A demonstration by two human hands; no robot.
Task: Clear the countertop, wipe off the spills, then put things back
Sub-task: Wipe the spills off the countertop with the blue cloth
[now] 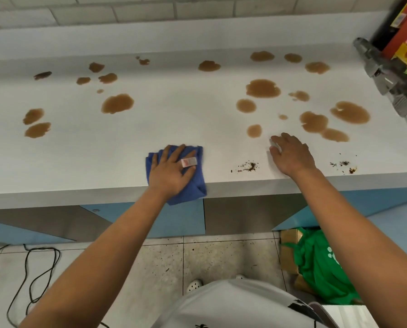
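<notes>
Soft blue cloth point(199, 183), folded, draped over near bench point(103, 157) edge, pressed flat by left hand point(170, 171), grip released. Right hand point(291, 155) laid flat beside, released. Dark crumbs point(248, 166) nearby. Glossy round brown spills point(263, 88) scattered beyond.

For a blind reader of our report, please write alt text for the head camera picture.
A person's left hand presses a blue cloth flat at the front edge of a white countertop, while the right hand rests open beside it. Many brown spills and some dark crumbs remain unwiped.
</notes>
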